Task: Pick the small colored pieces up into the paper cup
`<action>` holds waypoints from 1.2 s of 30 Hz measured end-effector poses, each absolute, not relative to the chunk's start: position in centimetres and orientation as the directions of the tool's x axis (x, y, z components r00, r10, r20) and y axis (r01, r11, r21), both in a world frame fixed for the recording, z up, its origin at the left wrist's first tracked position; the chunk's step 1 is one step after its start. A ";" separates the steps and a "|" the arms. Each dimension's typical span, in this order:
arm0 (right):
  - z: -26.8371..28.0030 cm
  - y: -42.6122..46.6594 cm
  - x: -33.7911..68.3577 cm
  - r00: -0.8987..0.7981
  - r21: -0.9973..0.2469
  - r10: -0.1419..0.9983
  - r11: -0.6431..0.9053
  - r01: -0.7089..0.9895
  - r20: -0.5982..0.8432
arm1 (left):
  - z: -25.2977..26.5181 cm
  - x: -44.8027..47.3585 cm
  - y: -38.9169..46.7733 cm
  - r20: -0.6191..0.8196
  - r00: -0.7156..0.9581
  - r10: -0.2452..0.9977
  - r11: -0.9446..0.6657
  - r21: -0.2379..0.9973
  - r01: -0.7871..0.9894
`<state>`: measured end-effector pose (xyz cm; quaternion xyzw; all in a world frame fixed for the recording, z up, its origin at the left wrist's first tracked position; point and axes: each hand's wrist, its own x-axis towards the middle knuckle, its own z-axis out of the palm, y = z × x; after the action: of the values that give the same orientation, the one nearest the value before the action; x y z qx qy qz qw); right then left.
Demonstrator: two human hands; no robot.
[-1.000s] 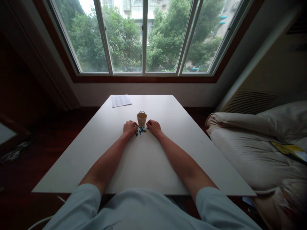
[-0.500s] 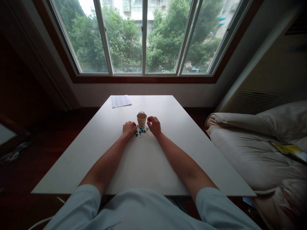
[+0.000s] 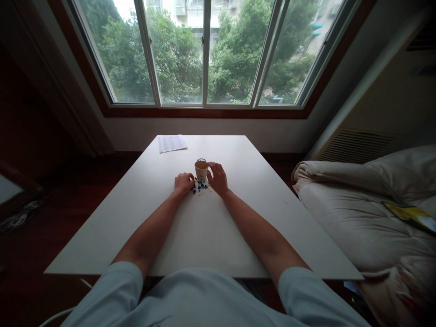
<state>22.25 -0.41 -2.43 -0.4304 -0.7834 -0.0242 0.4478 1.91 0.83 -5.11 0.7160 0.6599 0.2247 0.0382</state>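
A light brown paper cup (image 3: 201, 172) stands upright on the white table, its mouth facing up. In front of it lie several tiny blue, dark and pale yellow pieces (image 3: 201, 186), too small to name. To the left of these, my left hand (image 3: 184, 182) rests on the table with its fingers curled together; what they pinch, if anything, does not show. My right hand (image 3: 218, 177) is at the cup's right side, thumb and fingers apart, the fingertips at the rim. I cannot tell whether they touch it. Nothing shows in this hand.
Papers (image 3: 172, 143) lie at the table's (image 3: 136, 195) far left corner. Just behind the cup is a dark, thin loop-shaped thing (image 3: 201, 160). A padded beige sofa (image 3: 334, 209) stands to the right, and a window (image 3: 204, 54) is beyond the table.
My right hand has moved slightly left to the cup's rim, and its fingers have spread from a pinch. The left hand has barely moved. The cup stays in place.
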 end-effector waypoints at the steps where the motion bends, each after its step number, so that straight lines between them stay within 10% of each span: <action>1: -2.4 -0.5 22.2 -0.246 -0.335 0.645 0.640 0.692 0.724 | -5.1 1.9 0.8 0.273 0.029 0.962 -0.129 0.355 0.926; 13: -4.9 2.7 24.4 0.016 -0.552 0.750 0.471 0.688 0.661 | -5.5 1.9 1.1 0.283 0.079 0.956 -0.176 0.334 0.926; 19: -6.3 4.3 25.4 -0.213 -0.537 0.919 0.370 0.758 0.332 | -5.9 1.9 1.1 0.317 0.074 0.945 -0.182 0.324 0.928; 36: -6.2 4.3 25.2 -0.275 -0.475 0.910 0.399 0.784 0.310 | -5.1 2.3 0.7 0.460 0.065 0.886 -0.290 0.438 0.851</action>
<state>25.25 4.27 -6.23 -0.5360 -0.7901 0.1148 0.2742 2.29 0.69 -5.11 0.7293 0.5954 0.3360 0.0256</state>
